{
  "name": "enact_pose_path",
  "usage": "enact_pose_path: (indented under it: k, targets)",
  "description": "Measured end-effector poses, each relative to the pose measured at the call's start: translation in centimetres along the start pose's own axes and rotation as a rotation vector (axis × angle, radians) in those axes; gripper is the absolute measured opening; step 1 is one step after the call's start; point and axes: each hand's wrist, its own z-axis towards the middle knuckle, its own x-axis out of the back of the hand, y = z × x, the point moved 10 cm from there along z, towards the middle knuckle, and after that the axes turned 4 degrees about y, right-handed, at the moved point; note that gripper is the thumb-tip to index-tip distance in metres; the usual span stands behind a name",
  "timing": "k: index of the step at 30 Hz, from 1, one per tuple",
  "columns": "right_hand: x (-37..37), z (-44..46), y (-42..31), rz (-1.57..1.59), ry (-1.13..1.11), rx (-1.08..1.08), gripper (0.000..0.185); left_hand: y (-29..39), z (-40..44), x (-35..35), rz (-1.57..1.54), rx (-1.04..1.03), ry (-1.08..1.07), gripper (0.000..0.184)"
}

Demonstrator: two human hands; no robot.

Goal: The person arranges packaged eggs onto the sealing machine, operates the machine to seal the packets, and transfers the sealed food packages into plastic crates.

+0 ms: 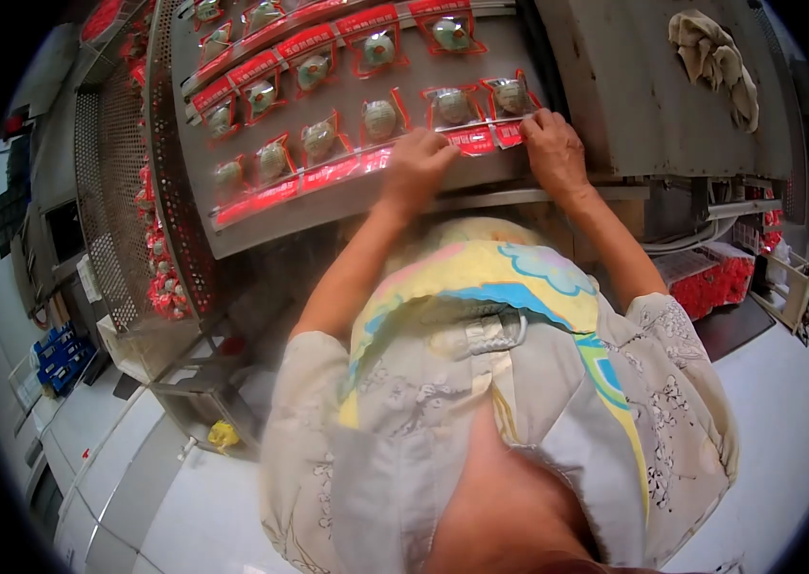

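Note:
Rows of clear packets with red edges, each around a greenish egg-like item, lie on a metal work surface (pixel 261 218) along red printed strips. My right hand (pixel 554 148) is at the right end of the nearest row, its fingers pinched at the edge of the last packet (pixel 511 96). To its left, my left hand (pixel 419 165) rests bent at the front strip, below a packet (pixel 379 119); its fingertips are partly hidden. Between my hands, a red strip (pixel 473 142) shows beneath another packet (pixel 452 105).
A perforated metal bin (pixel 112 191) with red packets stands at the left. A crumpled cloth (pixel 715 62) lies on the metal panel at the right. Below that is a crate of red items (pixel 710 282). Blue containers (pixel 65 356) stand at the far left.

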Motion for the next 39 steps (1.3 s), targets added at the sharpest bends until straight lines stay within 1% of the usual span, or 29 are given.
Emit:
enact_pose_path:
  k: [1,3,5,6,9,10,13,14,17,18,21,22,25,26,27,29,32,35,39]
  targets:
    - [-0.5,0.0,0.0,0.004,-0.051,0.009,0.008,-0.1,0.2,-0.1,-0.002,0.01,0.004,0.015]
    - [-0.2,0.2,0.1,0.042,-0.048,0.012,0.007,-0.5,0.0,-0.5,-0.013,0.032,-0.044,0.02]
    - [0.2,0.1,0.1,0.092,-0.067,-0.007,0.008,-0.4,0.1,0.5,-0.04,0.06,0.005,0.026]
    - [0.2,0.0,0.1,0.109,-0.112,-0.013,0.011,-0.2,-0.1,1.3,-0.053,0.077,0.029,0.029]
    - [1.1,-0.2,-0.2,0.15,-0.138,-0.042,0.017,-1.7,-1.7,4.2,0.025,0.21,0.119,0.039]
    - [1.9,0.0,-0.8,0.201,-0.119,-0.043,0.021,-2.3,-2.2,5.1,0.046,0.248,0.177,0.028]
    - [3.2,1.0,-3.2,0.353,-0.015,0.042,0.021,-3.7,-3.5,4.9,0.081,0.204,0.122,0.013]
    - [3.0,1.3,-4.0,0.382,-0.024,0.064,0.022,-3.9,-3.7,5.0,0.08,0.225,0.16,0.009]
    - [2.2,1.9,-5.9,0.375,-0.049,0.145,0.024,-3.9,-4.2,4.9,0.08,0.25,0.195,0.01]
    - [1.6,2.0,-6.4,0.369,-0.074,0.165,0.031,-4.3,-4.6,4.5,0.062,0.304,0.158,0.014]
    - [1.1,2.2,-8.5,0.383,-0.089,0.239,0.042,-4.4,-4.9,4.2,0.059,0.327,0.179,0.014]
    - [0.9,2.3,-9.3,0.407,-0.105,0.263,0.05,-4.3,-4.8,4.2,0.06,0.325,0.171,0.013]
    - [-0.9,2.0,-11.0,0.392,-0.06,0.351,0.033,-4.3,-4.8,4.4,0.034,0.345,0.189,0.011]
    - [-1.8,1.9,-11.0,0.406,-0.044,0.346,0.024,-4.1,-4.6,4.6,0.037,0.337,0.203,0.01]
    - [-1.4,2.0,-11.1,0.426,-0.024,0.341,0.019,-4.0,-4.5,4.8,0.037,0.329,0.215,0.009]
    - [-1.9,2.2,-10.6,0.5,-0.062,0.27,0.018,-4.1,-4.5,4.8,0.036,0.334,0.212,0.008]
    - [-2.1,2.4,-10.4,0.564,-0.061,0.284,0.014,-4.4,-4.8,4.3,0.041,0.357,0.172,0.009]
    - [-1.8,2.6,-10.2,0.616,-0.03,0.273,0.011,-4.1,-4.5,4.6,0.019,0.362,0.184,0.01]
    - [-1.9,2.6,-9.9,0.674,-0.068,0.265,0.015,-3.7,-4.2,4.8,0.037,0.359,0.205,0.01]
